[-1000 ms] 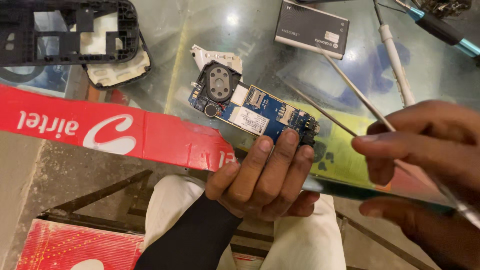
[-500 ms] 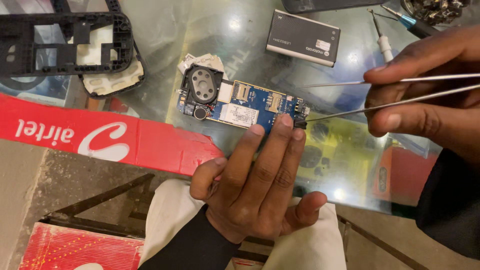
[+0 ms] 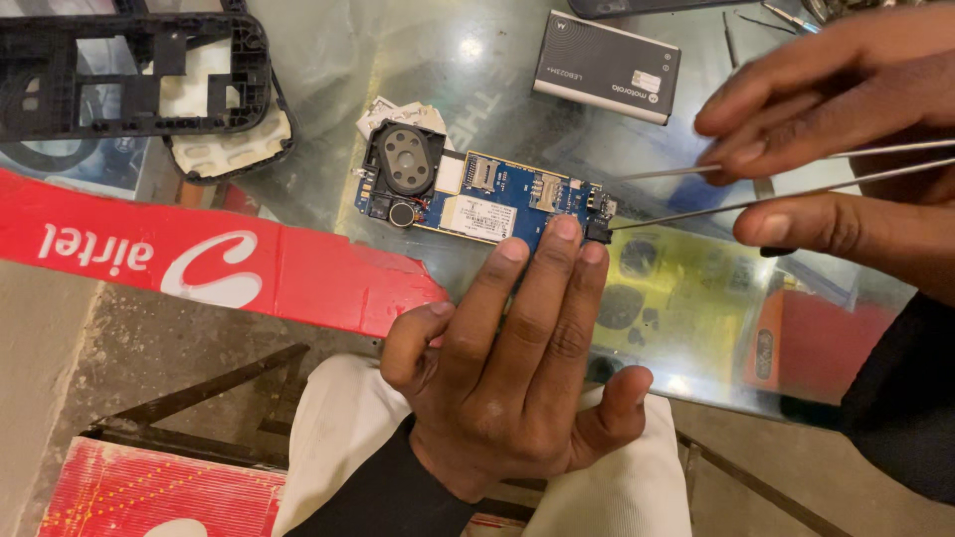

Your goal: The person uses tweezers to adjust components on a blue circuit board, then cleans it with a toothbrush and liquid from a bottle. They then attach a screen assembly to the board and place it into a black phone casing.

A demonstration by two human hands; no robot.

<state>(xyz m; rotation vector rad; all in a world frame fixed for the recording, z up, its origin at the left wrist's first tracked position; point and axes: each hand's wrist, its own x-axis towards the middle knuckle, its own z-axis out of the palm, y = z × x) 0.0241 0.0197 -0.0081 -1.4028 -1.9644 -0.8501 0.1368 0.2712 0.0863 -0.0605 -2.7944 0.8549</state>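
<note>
- At about 10 o'clock on the glass counter (image 3: 328,60), a black plastic phone frame (image 3: 129,65) is seen, with a pale keypad sheet (image 3: 234,149) lying partly under its lower right corner.
- A red cardboard strip (image 3: 229,264) with white lettering is laid across the counter edge at 9 o'clock; a second red box (image 3: 159,492) is seen lower, at 7 o'clock, below the counter.
- The blue circuit board (image 3: 487,199) is placed flat on the glass, a little above the middle. A round black speaker (image 3: 406,159) is mounted on its left end, and small metal card slots are seen towards its right end.
- The left hand (image 3: 507,368) is laid open and flat, palm down. Nothing is gripped by it; the board's near edge is only pressed down by three fingertips (image 3: 565,231).
- At 12 o'clock, well apart from the board, a grey flat battery (image 3: 607,68) is lying.
- The right hand (image 3: 846,149) comes in from 3 o'clock. Its grip is closed around thin metal tweezers (image 3: 716,189), held between thumb and fingers. The two tweezer arms are slightly apart, and the lower tip is touching a small black part at the board's right end.
- The step in hand seems to be the picking or prying of this small part while the board is kept steady.
- For the next move, a fine closing of the tips and firm pressure from the left fingertips would be needed, so that the board is not shifted.
</note>
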